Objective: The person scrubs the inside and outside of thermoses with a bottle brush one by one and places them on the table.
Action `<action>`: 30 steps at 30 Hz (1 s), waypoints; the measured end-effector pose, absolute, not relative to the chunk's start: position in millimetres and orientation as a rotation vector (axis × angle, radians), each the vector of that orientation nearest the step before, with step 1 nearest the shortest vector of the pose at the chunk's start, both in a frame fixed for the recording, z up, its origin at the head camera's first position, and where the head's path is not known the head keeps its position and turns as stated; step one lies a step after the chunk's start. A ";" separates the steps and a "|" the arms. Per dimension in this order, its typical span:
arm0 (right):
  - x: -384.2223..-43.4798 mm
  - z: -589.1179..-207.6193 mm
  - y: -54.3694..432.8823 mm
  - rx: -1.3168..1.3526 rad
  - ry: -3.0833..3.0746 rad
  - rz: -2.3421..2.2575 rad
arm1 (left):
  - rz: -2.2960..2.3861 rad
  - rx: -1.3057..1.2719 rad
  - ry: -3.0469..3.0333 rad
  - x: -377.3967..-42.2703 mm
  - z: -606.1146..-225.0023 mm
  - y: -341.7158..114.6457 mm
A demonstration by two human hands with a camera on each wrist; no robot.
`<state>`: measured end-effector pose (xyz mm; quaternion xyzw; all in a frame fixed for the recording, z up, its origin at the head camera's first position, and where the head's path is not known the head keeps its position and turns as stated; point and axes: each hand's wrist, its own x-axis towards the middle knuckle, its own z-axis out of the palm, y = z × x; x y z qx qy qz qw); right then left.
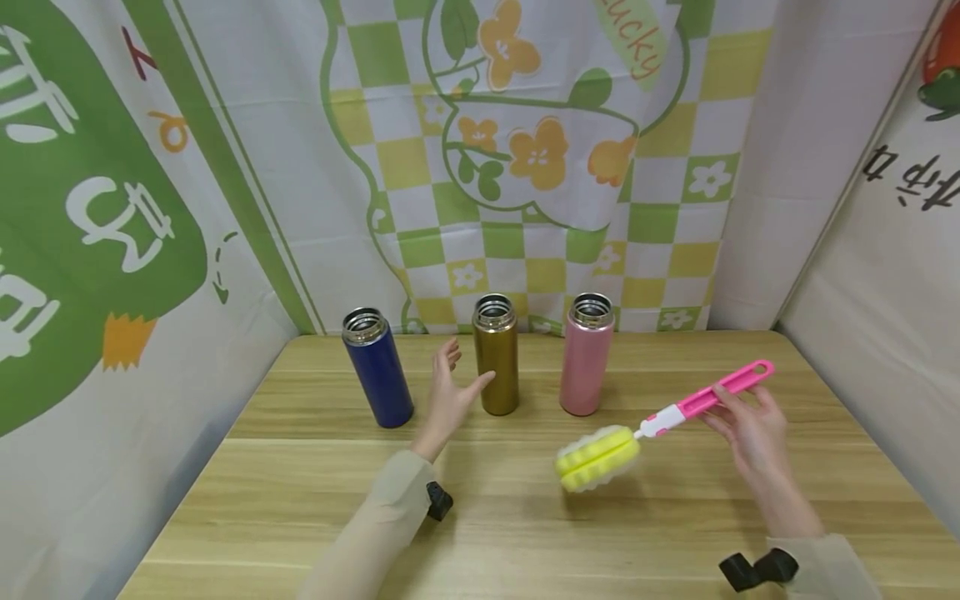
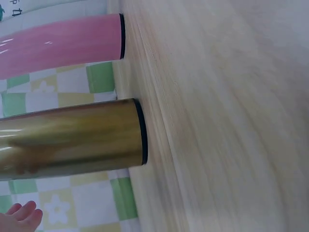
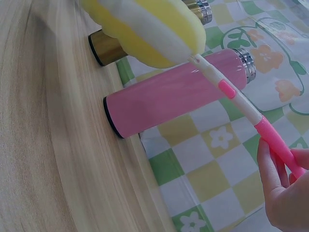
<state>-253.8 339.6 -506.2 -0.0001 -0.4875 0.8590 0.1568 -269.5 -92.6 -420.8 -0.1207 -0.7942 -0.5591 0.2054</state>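
Observation:
My right hand (image 1: 756,429) holds a bottle brush by its pink handle (image 1: 723,389), fingers and thumb around it. The brush's yellow and white sponge head (image 1: 597,458) points left, over the table in front of the pink bottle (image 1: 586,358). My left hand (image 1: 450,396) is spread beside the gold bottle (image 1: 497,358), thumb close at its side and fingers to its left. In the left wrist view the fingertips (image 2: 29,215) show apart from the gold bottle (image 2: 72,140). Left of that hand stands a blue bottle (image 1: 378,371). All three bottles are upright and uncapped.
The bottles stand in a row towards the back of the wooden table (image 1: 510,550). Right behind its far edge hangs a patterned cloth (image 1: 540,242) with green and yellow checks. More printed cloth (image 1: 247,333) closes off the left side, and pale cloth (image 1: 885,292) the right.

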 end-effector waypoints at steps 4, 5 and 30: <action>-254.9 -505.4 337.1 -0.010 -1.403 2.460 | -1.647 -0.261 -2.276 -279.9 -425.0 -85.3; -252.7 -500.8 335.1 -0.001 -1.396 2.488 | -1.658 -0.245 -2.284 -282.1 -426.1 -83.7; -237.4 -473.5 316.8 0.002 -1.469 2.511 | -1.737 -0.224 -2.304 -302.6 -427.9 -69.3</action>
